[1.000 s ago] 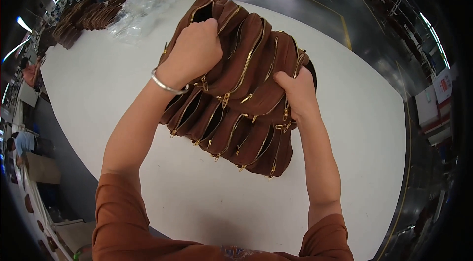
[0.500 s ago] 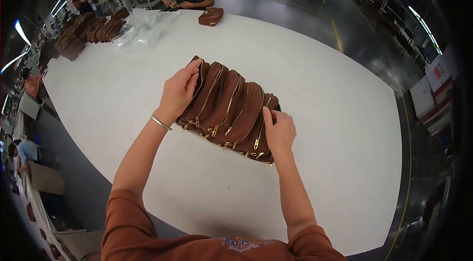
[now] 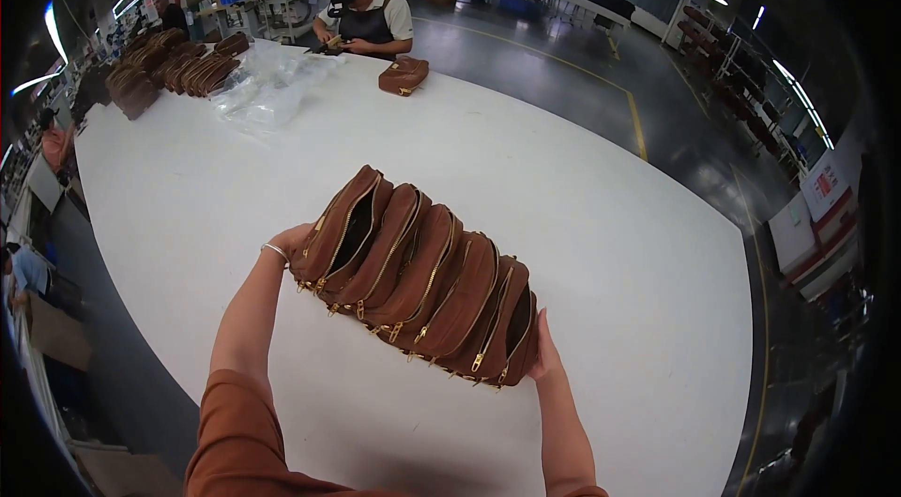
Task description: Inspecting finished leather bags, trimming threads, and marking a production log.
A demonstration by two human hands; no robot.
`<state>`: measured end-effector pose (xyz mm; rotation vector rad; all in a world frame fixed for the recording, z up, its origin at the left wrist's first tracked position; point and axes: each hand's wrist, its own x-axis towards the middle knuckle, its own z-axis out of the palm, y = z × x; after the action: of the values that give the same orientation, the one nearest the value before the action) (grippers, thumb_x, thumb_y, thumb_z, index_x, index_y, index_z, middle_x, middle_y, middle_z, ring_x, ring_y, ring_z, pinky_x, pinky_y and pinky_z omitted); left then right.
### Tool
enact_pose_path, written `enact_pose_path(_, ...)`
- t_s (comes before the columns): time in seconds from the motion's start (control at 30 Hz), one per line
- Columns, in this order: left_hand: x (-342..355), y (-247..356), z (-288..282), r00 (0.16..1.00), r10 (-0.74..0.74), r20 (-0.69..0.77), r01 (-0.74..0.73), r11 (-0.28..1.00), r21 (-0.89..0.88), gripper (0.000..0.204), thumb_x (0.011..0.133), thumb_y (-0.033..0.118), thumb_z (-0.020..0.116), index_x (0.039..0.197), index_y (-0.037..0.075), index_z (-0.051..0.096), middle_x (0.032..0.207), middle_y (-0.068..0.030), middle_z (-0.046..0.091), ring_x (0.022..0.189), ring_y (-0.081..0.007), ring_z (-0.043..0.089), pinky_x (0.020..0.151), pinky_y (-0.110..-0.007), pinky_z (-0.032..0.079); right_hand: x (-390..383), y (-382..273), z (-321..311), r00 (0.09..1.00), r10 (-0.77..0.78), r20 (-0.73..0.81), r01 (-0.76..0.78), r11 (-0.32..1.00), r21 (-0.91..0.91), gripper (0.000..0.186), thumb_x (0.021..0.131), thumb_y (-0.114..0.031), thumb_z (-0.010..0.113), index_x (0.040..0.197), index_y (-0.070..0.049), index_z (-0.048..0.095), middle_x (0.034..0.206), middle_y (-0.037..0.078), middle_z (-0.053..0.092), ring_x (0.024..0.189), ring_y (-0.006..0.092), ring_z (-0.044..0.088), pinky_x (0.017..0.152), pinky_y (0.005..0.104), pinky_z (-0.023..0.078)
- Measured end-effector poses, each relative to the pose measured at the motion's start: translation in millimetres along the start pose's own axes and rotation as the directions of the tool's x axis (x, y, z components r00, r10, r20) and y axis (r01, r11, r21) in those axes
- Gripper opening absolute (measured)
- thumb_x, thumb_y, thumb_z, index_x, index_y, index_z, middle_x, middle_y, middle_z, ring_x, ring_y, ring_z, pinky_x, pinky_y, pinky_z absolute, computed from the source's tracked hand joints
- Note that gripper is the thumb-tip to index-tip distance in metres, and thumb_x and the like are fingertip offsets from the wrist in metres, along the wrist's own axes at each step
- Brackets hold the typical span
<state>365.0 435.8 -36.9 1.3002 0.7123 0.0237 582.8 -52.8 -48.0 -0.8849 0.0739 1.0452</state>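
Note:
A tight row of several brown zippered pouches sits between my two hands, gold zippers facing up and gold pulls dangling along the near side. The pouches at both ends gape open at the zipper, showing dark insides. My left hand grips the row's left end, its fingers mostly hidden behind the outermost pouch. At the right end, my right hand presses against the last pouch, with the thumb side showing and the other fingers hidden. Whether the row still touches the white table cannot be told.
One brown pouch lies at the table's far edge, near a seated person handling something small. Clear plastic bags and piles of brown pouches occupy the far left. Grey floor surrounds the table.
Both hands have shifted from the pouches' tops to the row's outer ends. The row has come nearer to me and looks larger. The leftmost pouch now gapes wider in view.

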Motion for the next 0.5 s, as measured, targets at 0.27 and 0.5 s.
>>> enact_pose_path(0.27,-32,-2,24,0.983,-0.093,0.161,0.136,0.95,-0.283,0.027,0.098,0.021,0.057,0.114,0.0,0.062,0.103,-0.0078,0.07,0.086,-0.0125,0.066,0.074,-0.026,0.057,16,7,14,0.983,-0.102,0.154,0.076,0.984,0.161,0.069,0.096,-0.064,0.037,0.142,-0.014,0.044,0.138,0.008,0.053,0.122,0.0269,0.054,0.104,0.0435,0.044)
enact_pose_path(0.5,-60,-5,37,0.981,0.088,0.171,0.023,0.828,-0.56,0.031,0.101,0.019,0.049,0.124,0.0,0.056,0.118,-0.0115,0.065,0.101,-0.0199,0.066,0.089,-0.033,0.056,28,17,37,0.953,-0.036,0.3,-0.059,0.952,0.3,0.071,0.095,-0.066,0.032,0.146,-0.016,0.038,0.142,0.008,0.049,0.125,0.0268,0.052,0.104,0.0454,0.045)
